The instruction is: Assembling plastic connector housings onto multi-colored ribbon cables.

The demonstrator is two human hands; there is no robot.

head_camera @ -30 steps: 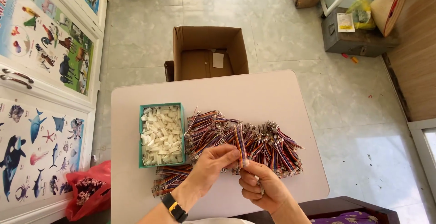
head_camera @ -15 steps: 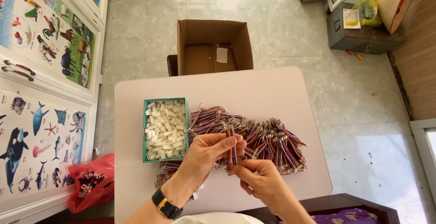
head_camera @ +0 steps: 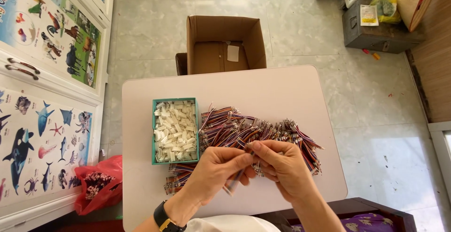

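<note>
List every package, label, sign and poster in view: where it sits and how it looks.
Cardboard box: floor beyond table, open, brown, white label inside.
Animal posters: left cabinet doors, colourful pictures.
Green tray: on table, rectangular, white connectors.
Grey metal box: top right, yellow-white label on lid.
Red bag: floor, lower left.

Both forearms are bare with no sleeves showing — the left hand [head_camera: 217, 169] and the right hand [head_camera: 282, 168] carry no rings or gloves that can be seen — and the left wrist wears a black watch [head_camera: 164, 219] with a gold-coloured case on a dark strap.
</note>
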